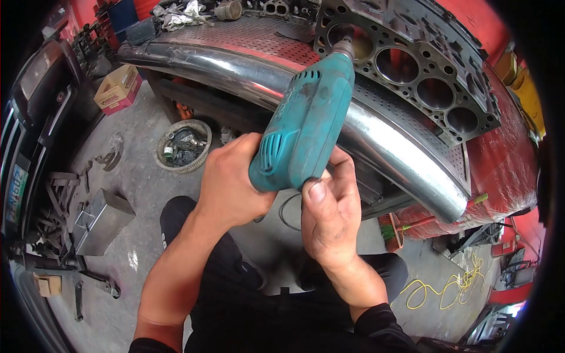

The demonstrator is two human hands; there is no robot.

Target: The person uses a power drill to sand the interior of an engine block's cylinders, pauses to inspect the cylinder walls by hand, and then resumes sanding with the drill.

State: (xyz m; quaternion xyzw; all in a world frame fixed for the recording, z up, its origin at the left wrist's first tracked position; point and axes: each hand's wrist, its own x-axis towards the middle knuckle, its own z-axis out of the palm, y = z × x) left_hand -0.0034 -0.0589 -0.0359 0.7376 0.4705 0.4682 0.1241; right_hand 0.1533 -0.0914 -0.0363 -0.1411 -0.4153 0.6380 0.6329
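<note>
Teal drill (312,117), likely hefty, best held by its handle, spans the bench's chrome edge (400,154), left hand (232,179) clasping it, right hand (334,215) half-curled behind, hold unclear.

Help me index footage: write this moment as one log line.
left hand grips teal plastic drill | right hand at its rear | metal chuck over leftmost bore in grey metal engine block

Engine block (415,78) on the bench (253,46), right side; basket (189,169) (on the floor (144,194)) left.
</note>
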